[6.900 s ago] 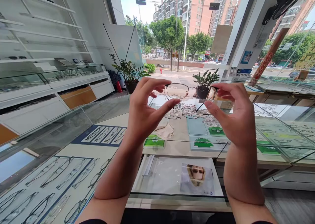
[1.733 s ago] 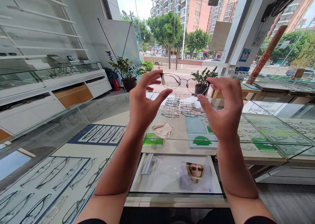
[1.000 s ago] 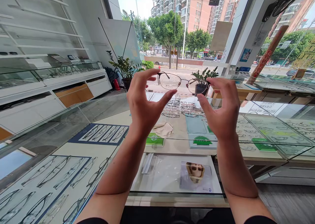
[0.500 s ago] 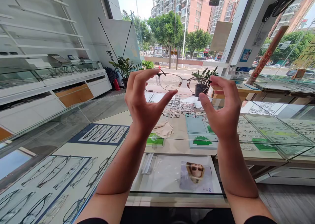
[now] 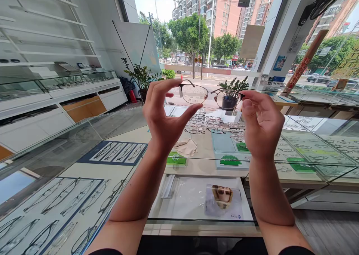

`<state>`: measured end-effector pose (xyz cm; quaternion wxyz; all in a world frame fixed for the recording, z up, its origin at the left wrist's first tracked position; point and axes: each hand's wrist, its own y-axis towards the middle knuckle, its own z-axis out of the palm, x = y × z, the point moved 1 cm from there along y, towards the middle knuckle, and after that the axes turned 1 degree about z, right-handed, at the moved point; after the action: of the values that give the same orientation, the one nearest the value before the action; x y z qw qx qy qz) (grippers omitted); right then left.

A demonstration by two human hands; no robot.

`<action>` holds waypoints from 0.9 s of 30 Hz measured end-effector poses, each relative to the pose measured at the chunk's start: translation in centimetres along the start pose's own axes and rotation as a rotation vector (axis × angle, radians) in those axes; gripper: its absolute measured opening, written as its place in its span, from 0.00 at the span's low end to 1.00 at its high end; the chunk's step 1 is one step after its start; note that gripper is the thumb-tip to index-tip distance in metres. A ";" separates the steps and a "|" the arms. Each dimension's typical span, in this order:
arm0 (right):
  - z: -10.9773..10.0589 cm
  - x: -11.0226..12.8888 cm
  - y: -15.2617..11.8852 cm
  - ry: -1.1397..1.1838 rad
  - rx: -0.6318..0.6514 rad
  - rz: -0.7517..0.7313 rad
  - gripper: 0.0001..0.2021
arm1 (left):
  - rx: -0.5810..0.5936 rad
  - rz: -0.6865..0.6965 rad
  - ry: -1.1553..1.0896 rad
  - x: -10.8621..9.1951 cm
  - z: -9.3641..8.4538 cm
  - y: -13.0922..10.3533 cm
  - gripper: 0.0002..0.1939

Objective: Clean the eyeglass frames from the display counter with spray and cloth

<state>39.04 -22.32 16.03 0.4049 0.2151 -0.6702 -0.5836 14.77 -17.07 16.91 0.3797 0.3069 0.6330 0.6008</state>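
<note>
A pair of thin dark-rimmed eyeglasses [image 5: 212, 92] is held up in front of me over the glass counter, its lenses roughly level. My left hand [image 5: 165, 109] has it by the left end, index finger at the upper corner, thumb stretched out under the left lens; the other fingers are partly hidden. At the right end, my right hand [image 5: 263, 124] pinches the frame's corner between thumb and fingers. One temple shows behind the left lens. Below the hands, a crumpled beige cloth [image 5: 186, 147] lies beside a green card [image 5: 176, 159].
Rows of eyeglasses [image 5: 196, 126] lie in the counter beyond my hands. A dark blue display tray [image 5: 84, 157] holds more at left. Underneath is a white drawer [image 5: 190, 195] with a picture packet [image 5: 223, 200]. Potted plants [image 5: 229, 101] stand near the window.
My right hand has shifted right, and its thumb has come up from below the lens to the frame's right corner. The eyeglasses have turned slightly; my left hand stays nearly still.
</note>
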 end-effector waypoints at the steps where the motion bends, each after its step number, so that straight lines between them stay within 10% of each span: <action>1: 0.0 0.2 0.0 0.021 -0.001 0.013 0.13 | 0.004 -0.001 -0.007 0.0 0.0 0.0 0.36; 27: -0.4 1.3 0.6 0.398 0.002 0.110 0.07 | 0.080 0.022 -0.117 -0.2 0.0 0.2 0.33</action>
<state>38.71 -23.38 17.00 0.5604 0.2899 -0.5883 -0.5058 14.88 -17.25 17.10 0.3968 0.3634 0.6299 0.5600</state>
